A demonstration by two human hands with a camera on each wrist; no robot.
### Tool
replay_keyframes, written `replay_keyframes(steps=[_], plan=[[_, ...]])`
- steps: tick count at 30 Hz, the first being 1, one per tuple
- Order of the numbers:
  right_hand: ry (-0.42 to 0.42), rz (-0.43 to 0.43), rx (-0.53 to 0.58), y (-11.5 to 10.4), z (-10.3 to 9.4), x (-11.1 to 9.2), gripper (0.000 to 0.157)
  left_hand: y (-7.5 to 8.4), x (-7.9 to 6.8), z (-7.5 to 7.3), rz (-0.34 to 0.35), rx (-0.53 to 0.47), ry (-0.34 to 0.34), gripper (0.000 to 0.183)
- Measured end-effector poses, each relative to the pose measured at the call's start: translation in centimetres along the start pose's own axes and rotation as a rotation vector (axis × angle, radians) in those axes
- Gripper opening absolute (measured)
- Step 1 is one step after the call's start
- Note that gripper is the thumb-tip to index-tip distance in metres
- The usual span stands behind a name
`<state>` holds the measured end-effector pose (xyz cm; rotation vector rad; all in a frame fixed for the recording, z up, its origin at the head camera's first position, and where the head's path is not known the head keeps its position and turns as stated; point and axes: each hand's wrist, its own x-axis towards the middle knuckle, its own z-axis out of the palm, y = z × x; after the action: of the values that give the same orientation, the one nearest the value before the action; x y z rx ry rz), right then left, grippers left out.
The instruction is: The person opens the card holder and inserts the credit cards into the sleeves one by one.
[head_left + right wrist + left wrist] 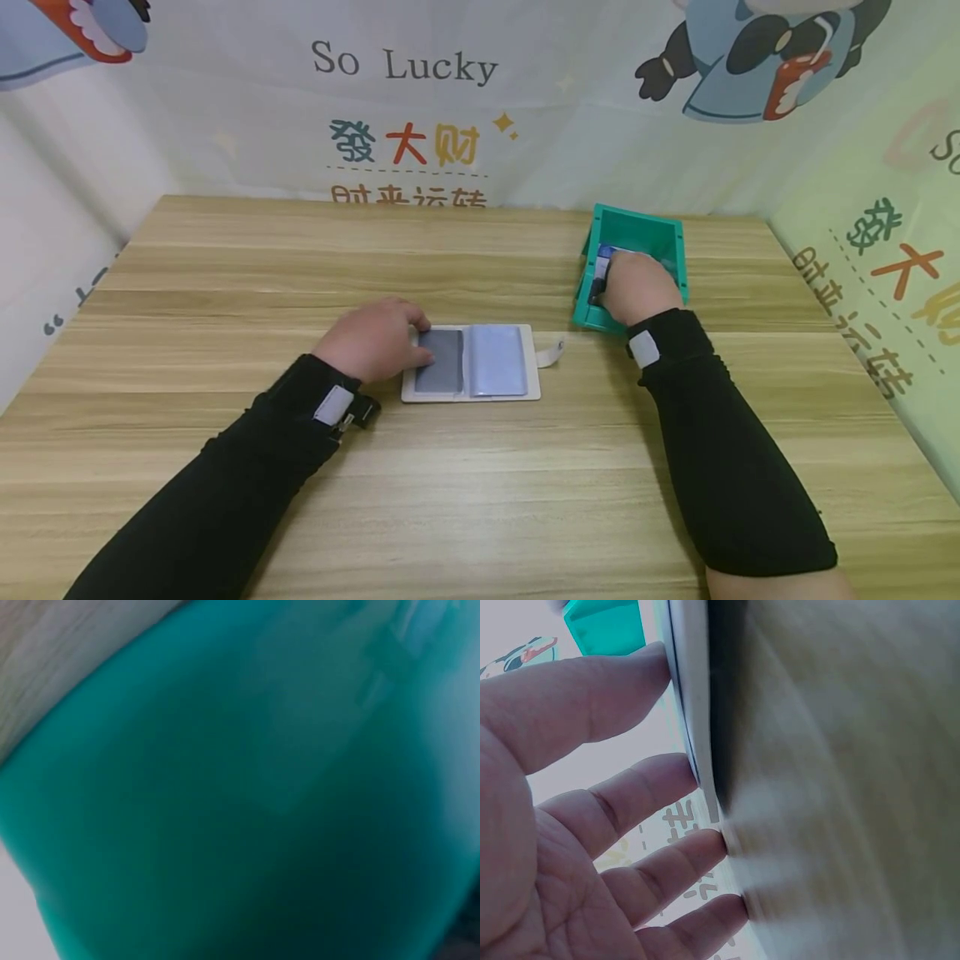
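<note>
Well out from the back edge of the bench [450, 483], an open card book [467, 367] was touched at its left side by the left hand [372, 340], its fingers spread apart. Should that touch slip, the book could be shifted. It held a grey panel [442, 368] and a clear sleeve [498, 360]. Nearer the back right corner, card-like things [602, 265] were contained in a green box [637, 227], which could be tipped if its rim were knocked. The right hand [643, 287] was dipped inside; whether anything was gripped could not be told.
</note>
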<state>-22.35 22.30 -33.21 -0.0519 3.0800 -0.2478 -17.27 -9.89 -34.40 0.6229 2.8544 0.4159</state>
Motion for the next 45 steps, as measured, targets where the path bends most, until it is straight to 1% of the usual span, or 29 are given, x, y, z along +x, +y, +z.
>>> replay_keyframes(steps=[4,8,15,21,24,28,35,39,45], plan=[[0.009,-0.015,0.016,0.0,-0.2,-0.1,0.013,0.0,0.0,0.0,0.003,0.004,-0.001,0.042],[0.004,-0.028,0.062,0.1,-0.5,-0.2,0.014,0.1,0.0,0.0,0.001,0.0,0.0,0.042],[-0.039,-0.079,0.143,0.6,-1.1,-0.1,0.027,0.1,-0.1,0.0,0.0,-0.004,-0.001,0.042],[-0.079,-0.095,0.16,0.8,-1.3,-0.1,0.033,0.1,-0.1,-0.1,-0.003,-0.005,-0.001,0.042],[-0.078,-0.096,0.162,0.8,-1.4,-0.1,0.034,0.1,-0.1,-0.1,-0.003,-0.003,-0.001,0.042],[-0.043,-0.082,0.183,0.9,-1.6,-0.1,0.033,0.0,0.0,0.0,0.0,0.002,-0.001,0.042],[0.085,-0.038,0.233,0.9,-1.8,-0.1,0.027,0.1,-0.1,-0.1,-0.002,0.004,-0.001,0.042],[0.135,0.022,0.275,1.0,-2.2,-0.3,0.028,0.1,-0.1,-0.1,-0.003,0.006,0.0,0.042],[0.182,0.115,0.334,0.7,-2.9,-0.7,0.033,0.2,-0.1,-0.2,-0.006,-0.004,-0.003,0.042]])
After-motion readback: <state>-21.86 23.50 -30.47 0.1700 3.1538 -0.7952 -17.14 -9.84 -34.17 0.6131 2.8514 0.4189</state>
